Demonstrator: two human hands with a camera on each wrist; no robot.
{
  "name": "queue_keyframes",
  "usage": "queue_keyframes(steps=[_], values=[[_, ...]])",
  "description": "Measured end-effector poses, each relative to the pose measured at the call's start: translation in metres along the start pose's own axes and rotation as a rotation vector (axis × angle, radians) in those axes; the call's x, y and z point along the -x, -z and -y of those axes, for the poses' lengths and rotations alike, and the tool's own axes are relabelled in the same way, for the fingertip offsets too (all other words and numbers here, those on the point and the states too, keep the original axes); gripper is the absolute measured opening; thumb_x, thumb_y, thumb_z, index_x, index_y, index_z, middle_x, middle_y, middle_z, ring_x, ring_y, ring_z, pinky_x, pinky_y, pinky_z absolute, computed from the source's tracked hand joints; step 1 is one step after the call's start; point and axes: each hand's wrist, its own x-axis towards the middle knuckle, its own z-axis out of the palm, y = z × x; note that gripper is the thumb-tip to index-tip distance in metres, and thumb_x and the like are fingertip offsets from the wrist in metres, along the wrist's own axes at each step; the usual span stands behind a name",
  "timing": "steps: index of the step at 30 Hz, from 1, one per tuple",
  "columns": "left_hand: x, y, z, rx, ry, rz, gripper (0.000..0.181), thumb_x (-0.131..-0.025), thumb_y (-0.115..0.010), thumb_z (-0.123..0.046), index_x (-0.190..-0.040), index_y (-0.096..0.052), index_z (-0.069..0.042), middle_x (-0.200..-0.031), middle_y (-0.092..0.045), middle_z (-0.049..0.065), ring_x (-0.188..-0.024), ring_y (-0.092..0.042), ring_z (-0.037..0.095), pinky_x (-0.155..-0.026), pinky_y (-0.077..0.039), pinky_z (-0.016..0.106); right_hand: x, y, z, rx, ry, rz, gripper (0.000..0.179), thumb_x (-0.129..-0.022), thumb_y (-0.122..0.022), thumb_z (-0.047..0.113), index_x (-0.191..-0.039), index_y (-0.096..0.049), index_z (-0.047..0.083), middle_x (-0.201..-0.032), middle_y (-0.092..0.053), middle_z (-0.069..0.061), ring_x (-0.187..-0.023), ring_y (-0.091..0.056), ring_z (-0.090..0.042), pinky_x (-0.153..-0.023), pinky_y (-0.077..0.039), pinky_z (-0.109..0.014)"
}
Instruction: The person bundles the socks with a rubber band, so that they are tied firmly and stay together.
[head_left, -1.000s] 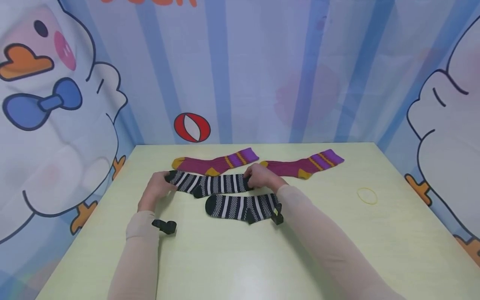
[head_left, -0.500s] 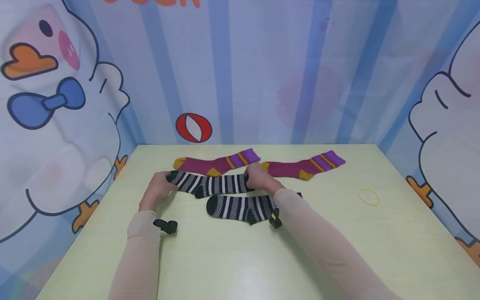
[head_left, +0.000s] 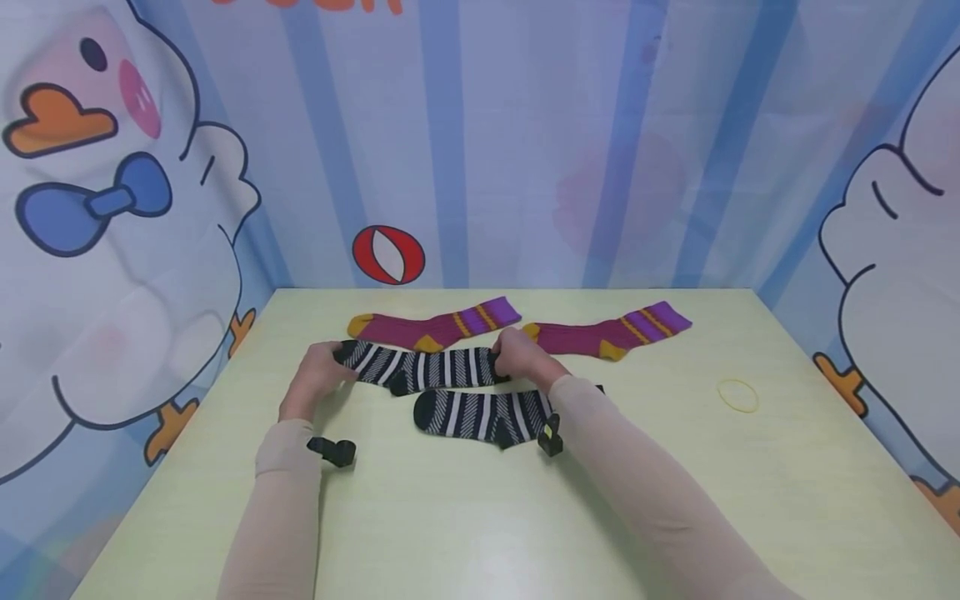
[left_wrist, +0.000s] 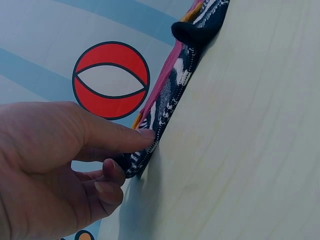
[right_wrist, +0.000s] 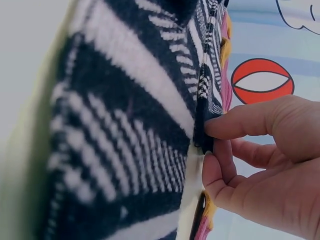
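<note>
A black-and-white striped sock (head_left: 448,368) lies stretched across the table, its dark heel toward me. At its dark toe my left hand (head_left: 317,373) pinches the fabric; in the left wrist view the thumb presses on the sock (left_wrist: 165,100) and the other fingers curl below. My right hand (head_left: 522,354) holds the cuff end between thumb and fingers, also visible in the right wrist view. Nearer to me lies a second striped sock (head_left: 461,415), its cuff partly hidden under the right forearm. It fills much of the right wrist view as a blurred striped surface (right_wrist: 120,120).
Behind the striped socks lie two maroon socks with mustard toes and purple cuffs, one left (head_left: 405,331) and one right (head_left: 573,338). A thin yellow loop (head_left: 745,411) rests at the right of the pale table (head_left: 450,533). A printed cloth (head_left: 510,167) stands behind.
The head view has shifted slightly. My right forearm has turned a little over the nearer striped sock's cuff. Both hands keep their places on the farther striped sock.
</note>
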Motion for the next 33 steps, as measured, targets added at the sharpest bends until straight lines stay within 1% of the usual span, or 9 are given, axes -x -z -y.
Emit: queue_keyframes(steps=[6,15,16,18,20,21,23,26,33], values=[[0.000,0.000,-0.001,-0.001,-0.008,0.007,0.074,-0.089,-0.068,-0.005,-0.150,-0.029,0.012,-0.150,-0.034,0.035,-0.137,-0.036,0.047,-0.112,-0.030,0.056,0.004,0.000,0.002,-0.034,-0.009,-0.006,0.045,-0.074,-0.047,-0.018,-0.061,-0.021,0.016,-0.060,-0.011,0.003,-0.052,-0.010,-0.013,-0.050,-0.016,-0.029],[0.002,0.001,-0.001,-0.019,-0.026,-0.014,0.076,-0.086,-0.072,-0.004,-0.149,-0.032,0.011,-0.148,-0.036,0.035,-0.135,-0.038,0.047,-0.111,-0.031,0.056,0.006,-0.005,0.005,0.157,0.074,-0.080,0.043,-0.073,-0.049,-0.014,-0.060,-0.022,0.015,-0.059,-0.012,0.004,-0.054,-0.008,-0.012,-0.051,-0.013,-0.026],[0.002,0.001,-0.001,-0.023,-0.028,-0.019,0.077,-0.086,-0.073,-0.004,-0.149,-0.033,0.010,-0.148,-0.036,0.035,-0.135,-0.037,0.047,-0.111,-0.031,0.057,0.006,-0.006,0.005,0.177,0.074,-0.085,0.042,-0.075,-0.051,-0.014,-0.061,-0.023,0.015,-0.061,-0.013,0.003,-0.055,-0.010,-0.014,-0.053,-0.015,-0.027],[0.003,0.002,-0.002,-0.028,-0.021,-0.026,0.077,-0.085,-0.074,-0.005,-0.150,-0.034,0.009,-0.149,-0.036,0.034,-0.135,-0.037,0.047,-0.111,-0.031,0.057,0.005,-0.006,0.006,0.217,0.074,-0.105,0.028,-0.077,-0.055,-0.012,-0.060,-0.043,0.007,-0.062,-0.035,0.001,-0.056,-0.031,-0.015,-0.053,-0.029,-0.024],[0.003,0.002,-0.002,-0.034,-0.015,-0.030,0.076,-0.085,-0.074,-0.006,-0.150,-0.035,0.007,-0.150,-0.036,0.033,-0.136,-0.037,0.046,-0.111,-0.031,0.057,0.004,-0.008,0.006,0.242,0.061,-0.121,0.008,-0.080,-0.058,-0.009,-0.080,-0.065,-0.004,-0.083,-0.058,-0.008,-0.079,-0.050,-0.022,-0.066,-0.045,-0.028],[0.003,0.002,-0.002,-0.034,-0.014,-0.032,0.077,-0.085,-0.074,-0.006,-0.150,-0.036,0.007,-0.150,-0.036,0.033,-0.136,-0.037,0.046,-0.111,-0.031,0.057,0.004,-0.008,0.006,0.248,0.052,-0.124,0.018,-0.081,-0.060,-0.009,-0.097,-0.068,-0.008,-0.099,-0.063,-0.013,-0.095,-0.052,-0.026,-0.076,-0.048,-0.031],[0.003,0.002,-0.002,-0.029,-0.010,-0.034,0.077,-0.085,-0.075,-0.005,-0.150,-0.035,0.007,-0.150,-0.036,0.032,-0.136,-0.037,0.046,-0.111,-0.031,0.057,0.004,-0.009,0.007,0.249,0.041,-0.127,0.040,-0.083,-0.061,-0.007,-0.123,-0.062,-0.012,-0.128,-0.057,-0.020,-0.120,-0.044,-0.033,-0.091,-0.048,-0.037],[0.002,0.002,-0.001,-0.025,-0.017,-0.035,0.077,-0.084,-0.075,-0.005,-0.150,-0.035,0.008,-0.151,-0.035,0.032,-0.137,-0.036,0.046,-0.111,-0.030,0.057,0.005,-0.010,0.009,0.232,0.033,-0.114,0.038,-0.084,-0.060,-0.008,-0.122,-0.060,-0.011,-0.127,-0.055,-0.020,-0.116,-0.042,-0.031,-0.082,-0.047,-0.036],[0.002,0.004,-0.002,-0.005,-0.020,-0.027,0.076,-0.084,-0.074,-0.004,-0.149,-0.036,0.008,-0.151,-0.034,0.032,-0.138,-0.034,0.046,-0.112,-0.030,0.057,0.005,-0.009,0.007,0.224,0.034,-0.097,0.034,-0.084,-0.060,-0.008,-0.118,-0.060,-0.010,-0.124,-0.057,-0.020,-0.115,-0.042,-0.031,-0.077,-0.045,-0.034]])
